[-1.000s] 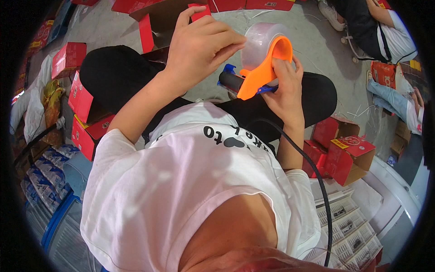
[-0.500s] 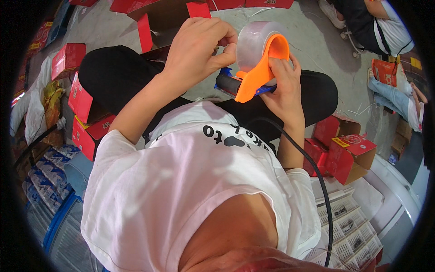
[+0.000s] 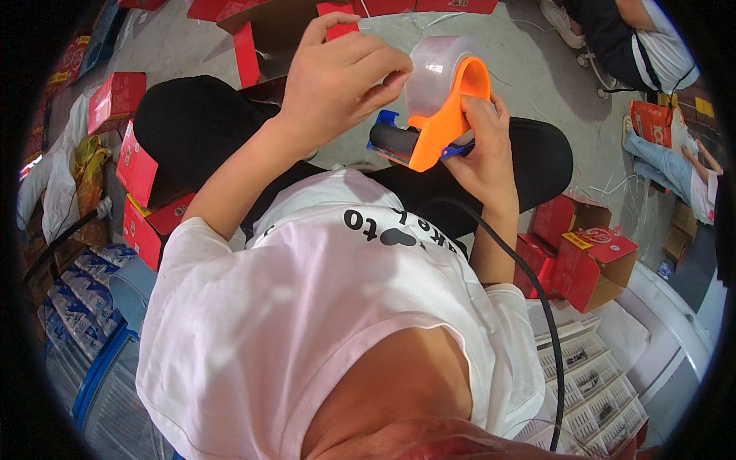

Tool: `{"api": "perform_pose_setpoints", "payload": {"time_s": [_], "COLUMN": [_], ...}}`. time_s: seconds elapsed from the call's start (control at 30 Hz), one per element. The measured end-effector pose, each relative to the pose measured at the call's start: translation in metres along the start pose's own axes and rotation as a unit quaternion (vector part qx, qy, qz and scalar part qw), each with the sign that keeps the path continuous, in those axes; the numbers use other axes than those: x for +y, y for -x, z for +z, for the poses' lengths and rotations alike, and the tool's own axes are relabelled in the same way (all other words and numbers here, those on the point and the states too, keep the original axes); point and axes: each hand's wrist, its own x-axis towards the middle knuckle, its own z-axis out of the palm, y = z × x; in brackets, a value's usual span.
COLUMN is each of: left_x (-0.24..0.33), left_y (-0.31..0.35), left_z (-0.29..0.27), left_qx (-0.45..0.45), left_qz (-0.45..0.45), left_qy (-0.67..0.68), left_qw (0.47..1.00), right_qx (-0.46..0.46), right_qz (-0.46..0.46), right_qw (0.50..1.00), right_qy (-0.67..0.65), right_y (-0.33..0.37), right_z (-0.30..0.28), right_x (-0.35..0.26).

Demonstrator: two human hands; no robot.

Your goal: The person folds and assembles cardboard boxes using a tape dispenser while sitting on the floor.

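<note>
My right hand (image 3: 489, 149) grips an orange tape dispenser (image 3: 438, 136) from its right side, holding it up above my lap. A wide roll of clear tape (image 3: 437, 77) is mounted on the dispenser, and a dark roller with blue parts points to the left. My left hand (image 3: 345, 84) is raised just left of the roll. Its thumb and forefinger are pinched together close to the tape, while another finger sticks up at the far side. Whatever lies in that pinch is too small to make out.
An open red carton (image 3: 276, 38) lies on the floor beyond my knees. More red boxes (image 3: 586, 264) stand at both sides. A black cable (image 3: 537, 291) runs past my right arm. White trays (image 3: 594, 376) are at lower right. Other people sit at the upper right.
My left hand has turned slightly, with one finger now lifted. The dispenser has shifted a little to the right and tilted, showing more of its roller.
</note>
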Motion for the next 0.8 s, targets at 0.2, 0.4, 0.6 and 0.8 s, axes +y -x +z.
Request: {"api": "perform_pose_setpoints", "payload": {"time_s": [0.2,0.4,0.6,0.8], "left_x": [-0.009,-0.01,-0.001,0.004], "left_y": [0.001,0.005,0.002,-0.005], "left_z": [-0.004,-0.015,-0.013,-0.001], "left_qx": [0.054,0.012,-0.088,-0.068], "left_qz": [0.02,-0.073,-0.269,-0.347], "left_qy": [0.014,0.127,0.313,0.516], "left_qw": [0.998,0.989,0.907,0.78], "right_qx": [0.005,0.037,0.032,0.032], "right_qz": [0.033,0.086,0.095,0.07], "right_qw": [0.998,0.99,0.987,0.994], "right_qy": [-0.058,-0.104,-0.129,-0.08], "right_y": [0.0,0.003,0.002,0.001], "right_z": [-0.005,-0.006,-0.004,-0.006], "right_x": [0.002,0.003,0.002,0.0]}}
